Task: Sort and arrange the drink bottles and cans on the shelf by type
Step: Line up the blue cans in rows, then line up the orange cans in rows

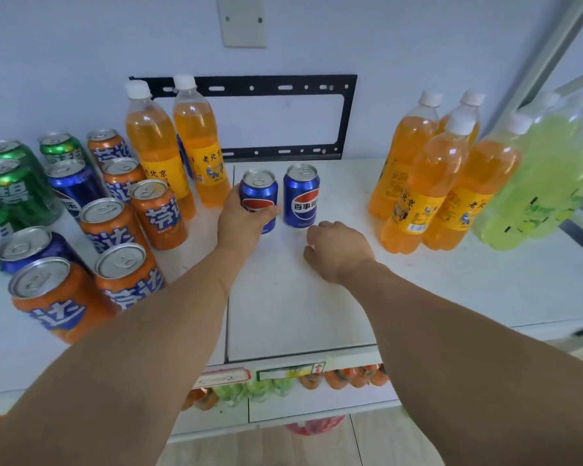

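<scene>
Two blue Pepsi cans stand upright side by side at the back middle of the white shelf [300, 297]. My left hand [241, 218] is wrapped around the left Pepsi can [260, 186]. The right Pepsi can [301, 196] stands free just beside it. My right hand [335, 250] hovers in front of that can with fingers curled, holding nothing. Orange Fanta cans [159, 213], green Sprite cans [11, 190] and more blue Pepsi cans [73, 186] crowd the left side.
Two orange-drink bottles [196, 142] stand behind the left cans. More orange bottles [428, 183] and pale green bottles [539, 183] fill the right side. A black wall bracket [347, 116] hangs behind the shelf. Lower shelves hold orange and green items [317, 378].
</scene>
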`<action>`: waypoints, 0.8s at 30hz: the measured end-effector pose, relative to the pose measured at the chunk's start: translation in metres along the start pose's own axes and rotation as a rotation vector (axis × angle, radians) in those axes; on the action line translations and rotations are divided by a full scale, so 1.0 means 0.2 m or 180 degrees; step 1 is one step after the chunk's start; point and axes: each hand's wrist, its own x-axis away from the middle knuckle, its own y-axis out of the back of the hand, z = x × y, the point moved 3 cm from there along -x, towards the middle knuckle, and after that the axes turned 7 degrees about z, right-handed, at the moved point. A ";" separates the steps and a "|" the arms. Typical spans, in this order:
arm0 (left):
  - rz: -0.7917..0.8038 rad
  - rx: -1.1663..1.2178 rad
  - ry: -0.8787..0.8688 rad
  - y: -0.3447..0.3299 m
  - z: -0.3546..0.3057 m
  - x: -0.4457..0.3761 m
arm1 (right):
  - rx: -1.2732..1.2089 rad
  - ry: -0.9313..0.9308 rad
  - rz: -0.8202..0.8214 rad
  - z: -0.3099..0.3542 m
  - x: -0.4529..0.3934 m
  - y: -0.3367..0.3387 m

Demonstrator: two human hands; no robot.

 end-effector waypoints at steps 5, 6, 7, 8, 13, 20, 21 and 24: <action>0.0043 0.0049 0.0047 0.00 0.01 -0.01 | -0.0046 0.0026 0.0082 0.02 0.00 -0.03; 0.0067 0.0064 0.0059 0.01 0.02 -0.01 | -0.0026 0.0039 0.0104 0.03 0.00 -0.05; 0.0068 0.0046 0.0093 0.01 0.02 0.00 | 0.0012 0.0061 0.0101 0.04 0.01 -0.06; 0.0041 0.0001 0.0144 0.01 0.03 0.01 | 0.0059 0.0094 0.0078 0.05 0.02 -0.07; -0.0397 -0.1543 0.0248 0.11 0.02 0.21 | 0.0351 0.0351 -0.0003 0.14 0.07 -0.03; -0.0267 -0.4072 -0.0846 0.23 -0.10 0.67 | 0.0745 0.0921 -0.0288 0.31 0.28 0.07; -0.0298 -0.4191 -0.0873 0.26 -0.10 0.73 | 0.0769 0.0980 -0.0315 0.34 0.31 0.08; -0.0433 -0.4433 -0.1026 0.35 -0.10 0.90 | 0.0792 0.1169 -0.0353 0.42 0.40 0.08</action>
